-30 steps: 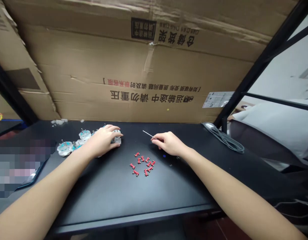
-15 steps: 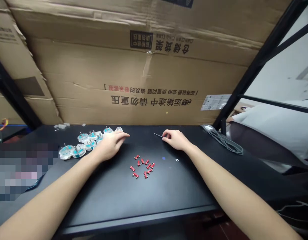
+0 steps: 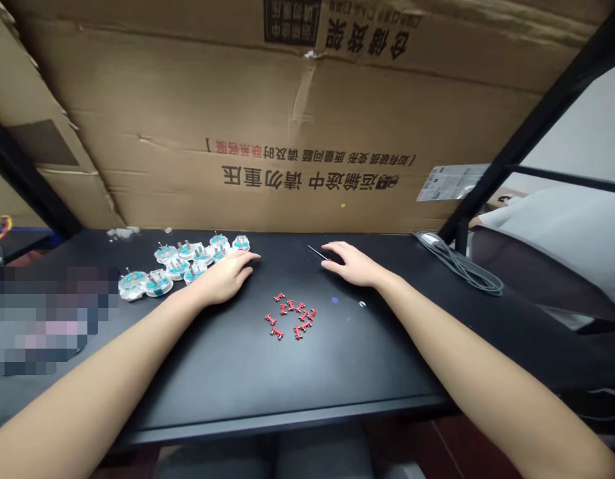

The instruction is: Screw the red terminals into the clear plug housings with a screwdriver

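Observation:
My left hand (image 3: 227, 276) rests on the table with its fingers stretched out, holding nothing. Right beside it are several clear round plugs (image 3: 176, 267) with teal insides and metal prongs pointing up. My right hand (image 3: 351, 265) is open, thumb and fingers apart. Between its fingertips lies one end of a thin metal rod (image 3: 317, 252), like a screwdriver shaft; its other end is hidden by the hand. Several small red parts with metal ends (image 3: 290, 306) are scattered on the black table between and in front of my hands.
A cardboard sheet (image 3: 188, 120) stands behind the black table (image 3: 267, 392). A coiled grey cable (image 3: 460, 263) lies at the right by a black frame post. Small clear pieces (image 3: 122, 233) sit at the back left. A person's light clothing (image 3: 567, 219) shows beyond the frame.
My right hand's fingers have opened from a pinch around the thin rod, which lies on the table. My left hand's fingers have spread out a little. The view has tilted down slightly.

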A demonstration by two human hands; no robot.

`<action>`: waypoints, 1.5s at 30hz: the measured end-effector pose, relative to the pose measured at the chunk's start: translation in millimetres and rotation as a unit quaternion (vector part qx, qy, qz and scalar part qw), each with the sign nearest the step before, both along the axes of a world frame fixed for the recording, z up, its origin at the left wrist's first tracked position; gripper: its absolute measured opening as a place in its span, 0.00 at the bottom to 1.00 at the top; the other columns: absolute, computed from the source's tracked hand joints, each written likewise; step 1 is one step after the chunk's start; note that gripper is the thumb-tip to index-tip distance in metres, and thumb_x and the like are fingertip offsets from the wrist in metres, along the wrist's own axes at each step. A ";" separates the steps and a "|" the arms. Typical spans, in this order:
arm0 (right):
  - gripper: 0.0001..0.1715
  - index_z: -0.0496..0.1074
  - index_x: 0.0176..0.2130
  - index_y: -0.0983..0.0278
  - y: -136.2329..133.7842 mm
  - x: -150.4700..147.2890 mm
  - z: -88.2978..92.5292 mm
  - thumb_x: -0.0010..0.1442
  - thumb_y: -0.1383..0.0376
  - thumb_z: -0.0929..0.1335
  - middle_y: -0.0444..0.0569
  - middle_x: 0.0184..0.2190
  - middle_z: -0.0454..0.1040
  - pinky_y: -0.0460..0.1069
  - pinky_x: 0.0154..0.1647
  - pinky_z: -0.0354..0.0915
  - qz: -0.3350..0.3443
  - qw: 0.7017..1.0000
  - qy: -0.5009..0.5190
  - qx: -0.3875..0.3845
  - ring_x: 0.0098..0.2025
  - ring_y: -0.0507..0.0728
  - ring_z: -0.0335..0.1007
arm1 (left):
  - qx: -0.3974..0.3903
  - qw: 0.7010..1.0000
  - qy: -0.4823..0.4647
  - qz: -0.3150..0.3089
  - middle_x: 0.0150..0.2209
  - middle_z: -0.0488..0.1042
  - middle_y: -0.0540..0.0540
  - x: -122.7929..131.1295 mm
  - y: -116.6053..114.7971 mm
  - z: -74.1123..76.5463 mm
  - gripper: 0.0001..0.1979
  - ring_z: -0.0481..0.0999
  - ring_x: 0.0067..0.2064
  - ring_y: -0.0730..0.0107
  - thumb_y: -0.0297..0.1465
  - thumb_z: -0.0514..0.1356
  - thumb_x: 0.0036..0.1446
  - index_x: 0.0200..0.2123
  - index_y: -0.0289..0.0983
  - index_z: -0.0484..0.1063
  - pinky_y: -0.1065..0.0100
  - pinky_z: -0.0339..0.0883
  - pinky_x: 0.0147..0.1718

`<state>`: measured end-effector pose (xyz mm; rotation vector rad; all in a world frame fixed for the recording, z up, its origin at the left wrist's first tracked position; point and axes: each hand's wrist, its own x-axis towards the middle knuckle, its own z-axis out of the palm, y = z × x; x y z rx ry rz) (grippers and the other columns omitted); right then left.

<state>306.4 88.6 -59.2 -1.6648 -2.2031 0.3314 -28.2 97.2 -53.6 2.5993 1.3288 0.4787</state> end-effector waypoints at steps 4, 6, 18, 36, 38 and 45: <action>0.34 0.61 0.66 0.64 -0.6 -2.1 -0.4 0.67 0.52 0.63 0.58 0.67 0.61 0.60 0.71 0.52 0.010 1.000 0.003 -0.026 0.69 0.65 0.56 | -0.013 1.000 -0.004 0.000 0.63 0.69 0.36 0.2 -0.6 1.2 0.24 0.66 0.65 0.54 0.36 0.46 0.67 0.60 0.33 0.67 0.53 0.57 0.66; 0.34 0.60 0.67 0.65 -0.8 -2.0 -0.1 0.68 0.52 0.62 0.59 0.68 0.60 0.60 0.71 0.51 0.011 0.999 0.004 -0.031 0.70 0.65 0.55 | -0.017 1.000 -0.008 0.004 0.63 0.69 0.36 0.3 -0.7 1.4 0.24 0.66 0.65 0.55 0.36 0.46 0.67 0.60 0.33 0.67 0.53 0.57 0.66; 0.34 0.60 0.66 0.64 0.7 -0.1 -1.4 0.66 0.54 0.65 0.59 0.67 0.61 0.61 0.70 0.53 0.009 0.999 0.015 -0.027 0.69 0.65 0.56 | -0.025 0.999 -0.019 0.011 0.63 0.69 0.38 1.0 -1.8 2.1 0.23 0.65 0.66 0.55 0.36 0.47 0.66 0.60 0.36 0.67 0.52 0.57 0.66; 0.34 0.60 0.66 0.62 0.5 0.8 -0.7 0.65 0.55 0.66 0.58 0.67 0.62 0.61 0.70 0.54 0.015 0.999 0.012 -0.027 0.69 0.65 0.57 | -0.031 0.999 -0.008 0.006 0.64 0.67 0.38 0.1 -1.4 1.4 0.25 0.64 0.67 0.55 0.37 0.47 0.65 0.61 0.36 0.65 0.52 0.56 0.66; 0.34 0.61 0.66 0.62 1.0 1.0 -1.0 0.65 0.55 0.66 0.58 0.66 0.62 0.61 0.69 0.55 0.018 0.999 0.011 -0.026 0.68 0.65 0.58 | -0.031 1.000 -0.002 0.003 0.65 0.67 0.38 -0.1 -1.0 1.1 0.25 0.63 0.67 0.55 0.37 0.47 0.65 0.62 0.35 0.65 0.53 0.56 0.67; 0.34 0.61 0.65 0.65 0.7 -1.2 0.1 0.64 0.57 0.67 0.61 0.65 0.63 0.61 0.68 0.56 0.013 1.000 0.004 -0.022 0.67 0.67 0.60 | -0.034 0.999 0.017 -0.010 0.66 0.65 0.37 -0.3 -3.4 1.6 0.25 0.60 0.69 0.53 0.40 0.48 0.67 0.62 0.36 0.65 0.51 0.53 0.67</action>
